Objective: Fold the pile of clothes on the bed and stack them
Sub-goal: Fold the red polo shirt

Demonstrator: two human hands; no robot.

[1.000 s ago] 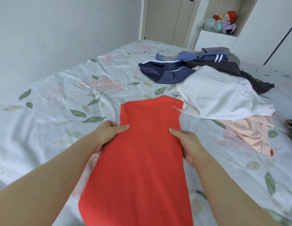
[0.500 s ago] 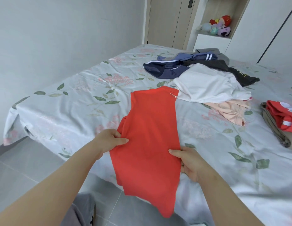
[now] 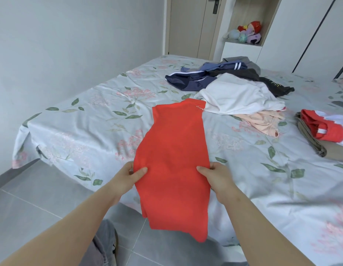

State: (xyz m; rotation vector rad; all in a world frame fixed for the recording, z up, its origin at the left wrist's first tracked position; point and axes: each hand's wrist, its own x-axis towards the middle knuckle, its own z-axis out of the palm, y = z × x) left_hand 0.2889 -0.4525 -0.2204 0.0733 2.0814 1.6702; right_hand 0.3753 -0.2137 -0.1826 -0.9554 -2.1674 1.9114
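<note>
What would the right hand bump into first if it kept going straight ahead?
The red shirt, which the right hand grips; past it, probably the flowery bed, though depth is unclear.

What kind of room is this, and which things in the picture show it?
Most likely a bedroom in a home. A bed with a floral sheet fills the view, a pile of unfolded clothes lies on it, and plush toys sit in a wall niche beside a door.

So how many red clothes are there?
2. One red shirt is gripped by the left hand and right hand at the edge of the bed. The other red garment lies on the folded stack at right. The unfolded pile may hide more.
</note>
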